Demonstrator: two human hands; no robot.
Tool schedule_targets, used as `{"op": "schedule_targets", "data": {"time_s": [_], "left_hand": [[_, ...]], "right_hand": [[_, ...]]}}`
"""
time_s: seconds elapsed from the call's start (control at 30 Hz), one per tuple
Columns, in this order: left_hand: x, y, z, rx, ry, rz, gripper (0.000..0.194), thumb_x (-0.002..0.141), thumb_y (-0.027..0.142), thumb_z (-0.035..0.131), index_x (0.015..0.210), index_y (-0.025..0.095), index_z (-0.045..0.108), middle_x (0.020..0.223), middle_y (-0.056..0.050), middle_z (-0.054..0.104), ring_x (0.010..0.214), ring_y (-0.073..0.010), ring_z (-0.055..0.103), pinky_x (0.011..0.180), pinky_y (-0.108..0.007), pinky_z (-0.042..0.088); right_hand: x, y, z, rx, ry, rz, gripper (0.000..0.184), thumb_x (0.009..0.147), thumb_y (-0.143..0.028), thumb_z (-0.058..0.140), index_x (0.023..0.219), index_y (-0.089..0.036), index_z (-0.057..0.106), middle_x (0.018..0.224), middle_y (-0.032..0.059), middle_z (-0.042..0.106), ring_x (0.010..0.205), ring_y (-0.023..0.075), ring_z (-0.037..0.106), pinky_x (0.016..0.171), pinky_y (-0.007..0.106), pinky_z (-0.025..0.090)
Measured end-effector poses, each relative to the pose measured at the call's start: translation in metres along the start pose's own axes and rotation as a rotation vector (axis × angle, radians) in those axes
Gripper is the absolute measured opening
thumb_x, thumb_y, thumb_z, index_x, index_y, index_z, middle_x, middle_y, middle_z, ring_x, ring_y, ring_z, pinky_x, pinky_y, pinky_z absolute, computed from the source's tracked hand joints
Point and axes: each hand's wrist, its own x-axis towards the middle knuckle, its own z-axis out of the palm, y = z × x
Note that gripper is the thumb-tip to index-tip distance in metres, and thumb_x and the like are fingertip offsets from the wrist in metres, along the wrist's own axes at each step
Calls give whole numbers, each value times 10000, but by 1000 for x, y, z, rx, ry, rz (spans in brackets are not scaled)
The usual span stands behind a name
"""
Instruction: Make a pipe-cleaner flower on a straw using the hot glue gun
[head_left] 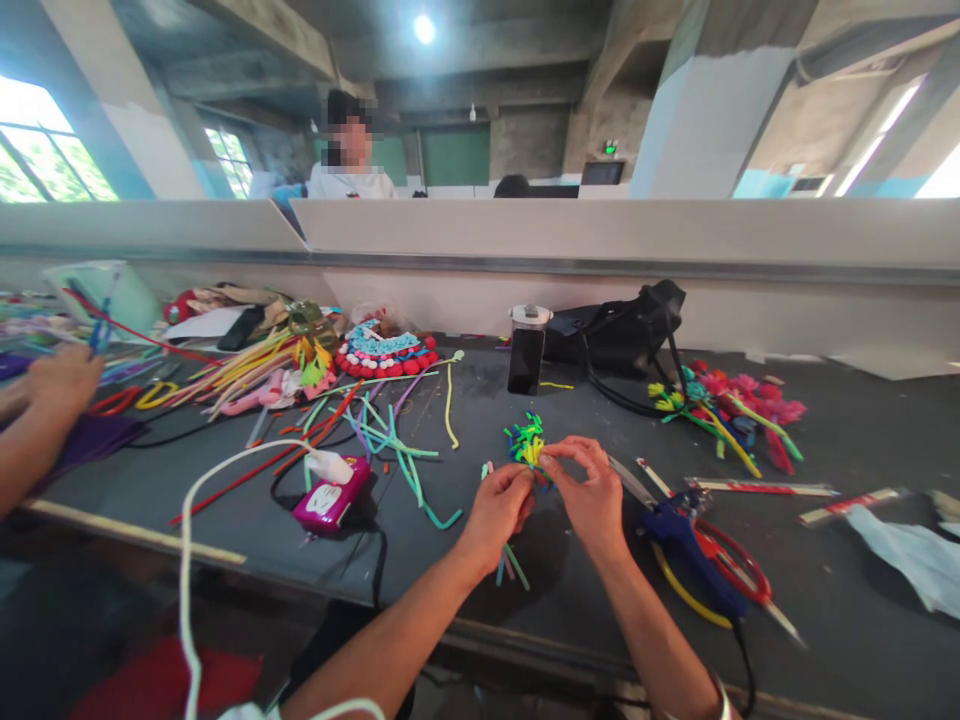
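Observation:
Both my hands are close together above the dark table, at a small bunch of blue, green and yellow pipe-cleaner flowers (525, 435). My left hand (499, 505) is closed around the bunch's lower part, where a few thin stems (516, 567) stick out below. With thumb and forefinger my right hand (591, 490) pinches at the yellow bloom on its right side. The fingertips hide the exact grip. Just right of my right hand lie a blue glue gun (679, 535) and red-handled scissors (739, 565).
Loose pipe cleaners (401, 450) and a purple power block (334, 495) with a white cable lie left. Behind stand a tumbler (526, 350) and black bag (630, 335). Finished-looking pipe-cleaner flowers (739, 405) lie right. Another person's hand (64, 385) holds pipe cleaners at far left.

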Motion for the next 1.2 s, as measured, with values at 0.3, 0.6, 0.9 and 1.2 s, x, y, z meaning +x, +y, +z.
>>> {"op": "schedule_targets", "data": {"time_s": [0.3, 0.6, 0.9, 1.2], "left_hand": [[0, 4, -11, -169, 41, 101, 335, 735, 425, 719, 879, 123, 722, 686, -11, 607, 532, -75, 471, 494, -212, 353], [-7, 13, -21, -218, 166, 185, 221, 691, 345, 777, 845, 187, 789, 895, -54, 721, 844, -165, 572, 792, -270, 400], [-11, 20, -15, -288, 207, 161, 164, 642, 291, 803, 763, 183, 779, 890, -64, 729, 879, -185, 597, 830, -291, 410], [-13, 26, -4, -427, 212, 46, 225, 586, 267, 835, 774, 162, 770, 879, -69, 731, 839, -166, 601, 773, -259, 423]], "right_hand": [[-5, -14, -4, 173, 55, 30, 150, 855, -334, 627, 941, -239, 705, 936, 43, 651, 837, 179, 598, 752, 310, 477], [-24, -19, 4, 220, -192, 196, 227, 855, -398, 609, 898, -201, 714, 839, 32, 702, 755, 167, 620, 692, 269, 474], [-34, -30, 4, 183, -280, 203, 255, 849, -402, 610, 966, -197, 707, 915, 57, 720, 809, 188, 653, 716, 274, 495], [-34, -32, 15, 345, -359, 350, 261, 851, -427, 600, 811, -181, 680, 741, 20, 663, 659, 147, 567, 604, 239, 430]]}}
